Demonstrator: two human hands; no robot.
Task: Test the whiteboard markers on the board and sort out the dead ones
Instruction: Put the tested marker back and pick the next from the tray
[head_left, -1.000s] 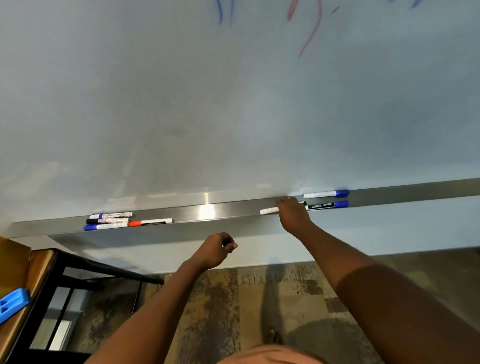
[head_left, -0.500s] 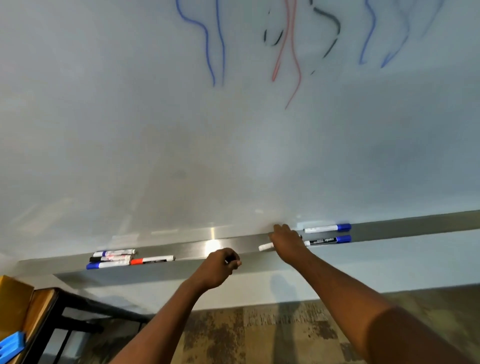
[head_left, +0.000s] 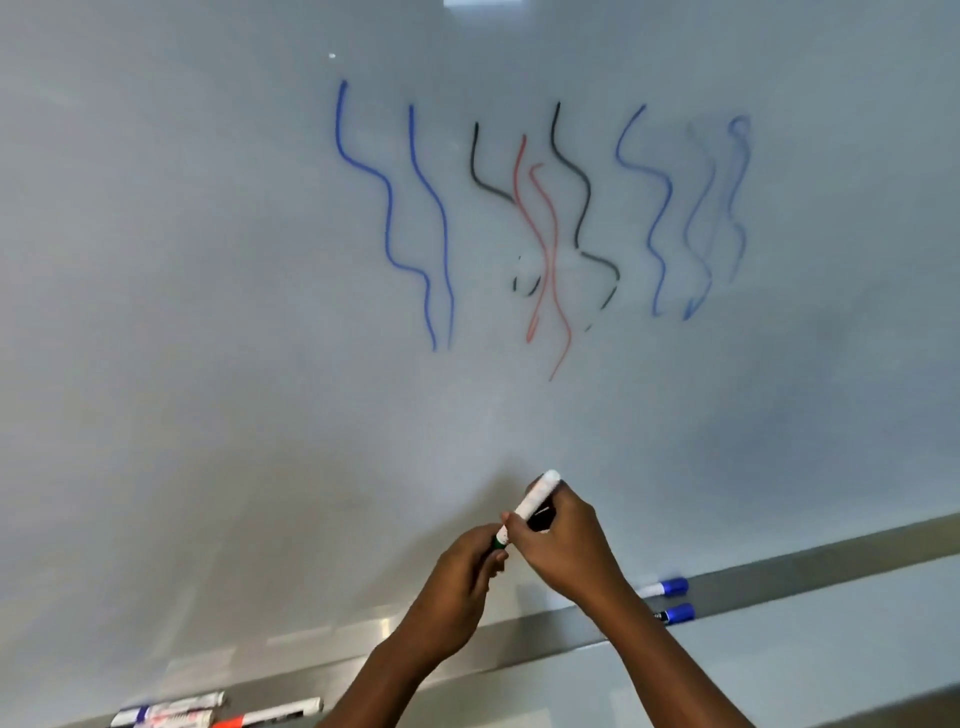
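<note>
A white marker (head_left: 535, 500) is held up in front of the whiteboard (head_left: 260, 312), tilted with its butt end up and right. My right hand (head_left: 563, 545) grips its barrel. My left hand (head_left: 465, 577) grips the dark green cap end at its lower left. Blue, black and red wavy test lines (head_left: 545, 218) cover the upper middle of the board; the rightmost blue ones are faint. Two blue-capped markers (head_left: 672, 600) lie on the metal tray (head_left: 831, 566) right of my right wrist. Several markers (head_left: 208, 714) lie on the tray at the lower left.
The metal tray runs along the board's lower edge from lower left to right. Below it is a pale wall strip (head_left: 779, 670).
My right hand lifted the white marker off the tray and raised it before the board. My left hand rose to its cap end. The camera tilted up, showing more test lines.
</note>
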